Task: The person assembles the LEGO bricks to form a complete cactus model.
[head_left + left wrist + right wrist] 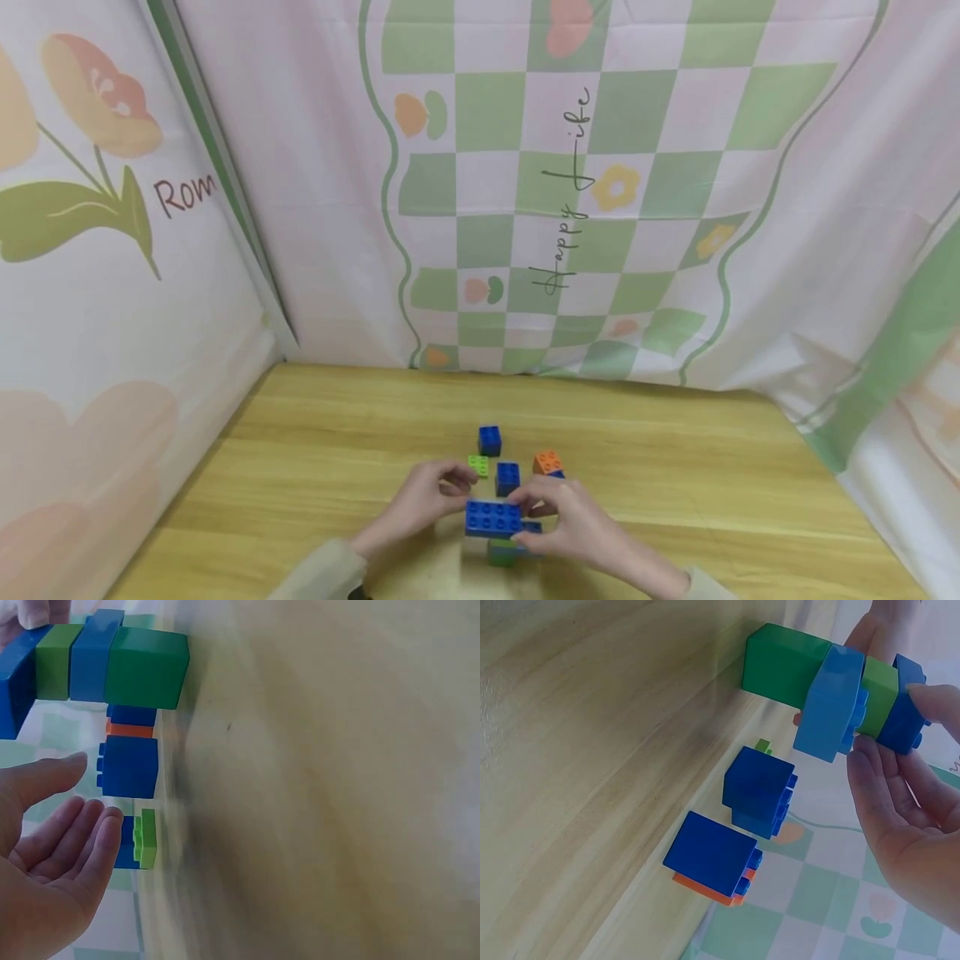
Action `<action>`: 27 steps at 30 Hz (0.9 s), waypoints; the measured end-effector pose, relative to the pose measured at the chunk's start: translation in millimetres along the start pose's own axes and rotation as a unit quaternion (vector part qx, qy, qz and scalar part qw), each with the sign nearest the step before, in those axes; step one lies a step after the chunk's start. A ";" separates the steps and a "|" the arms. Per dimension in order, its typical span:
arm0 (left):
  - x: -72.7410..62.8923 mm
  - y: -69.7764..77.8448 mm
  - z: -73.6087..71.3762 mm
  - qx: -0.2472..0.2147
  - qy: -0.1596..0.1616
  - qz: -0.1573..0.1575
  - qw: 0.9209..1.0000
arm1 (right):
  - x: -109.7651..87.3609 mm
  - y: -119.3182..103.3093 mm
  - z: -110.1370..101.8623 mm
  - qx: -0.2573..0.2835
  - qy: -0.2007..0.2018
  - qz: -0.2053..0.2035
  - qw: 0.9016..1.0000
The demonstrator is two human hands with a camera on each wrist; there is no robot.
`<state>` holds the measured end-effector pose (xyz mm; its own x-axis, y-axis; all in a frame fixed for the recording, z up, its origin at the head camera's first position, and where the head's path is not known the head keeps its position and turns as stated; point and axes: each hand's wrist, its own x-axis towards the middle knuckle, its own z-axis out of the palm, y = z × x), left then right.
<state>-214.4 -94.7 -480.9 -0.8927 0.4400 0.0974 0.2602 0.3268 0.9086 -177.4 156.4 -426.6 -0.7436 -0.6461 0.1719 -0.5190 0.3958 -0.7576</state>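
A stack of building bricks stands on the table before me, its top a long dark blue brick [491, 518]. Under it come a light green brick [878, 696], a lighter blue brick [829, 705] and, at the bottom, a dark green brick [146, 669]. My right hand [573, 515] pinches the dark blue brick at its right end between thumb and fingers. To the left of the stack, my left hand [429, 498] holds nothing, its fingers loosely bent and its thumb apart in the left wrist view.
Beyond the stack are a blue brick [507, 478], a flat lime green brick [478, 466] and another blue brick [490, 441]. An orange brick [548, 462] with blue beside it lies to the right. Patterned cloth [562, 183] hangs behind the wooden table [337, 417].
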 end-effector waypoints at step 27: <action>44.9 -3.2 -9.3 0.044 0.056 0.020 0.997 | -2.0 0.2 1.6 -0.008 0.007 0.006 1.000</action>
<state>-258.7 -83.8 -475.7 -0.9149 0.3599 0.1827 0.3240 0.3851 0.8641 -175.4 156.7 -428.1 -0.7556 -0.6324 0.1706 -0.5162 0.4147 -0.7494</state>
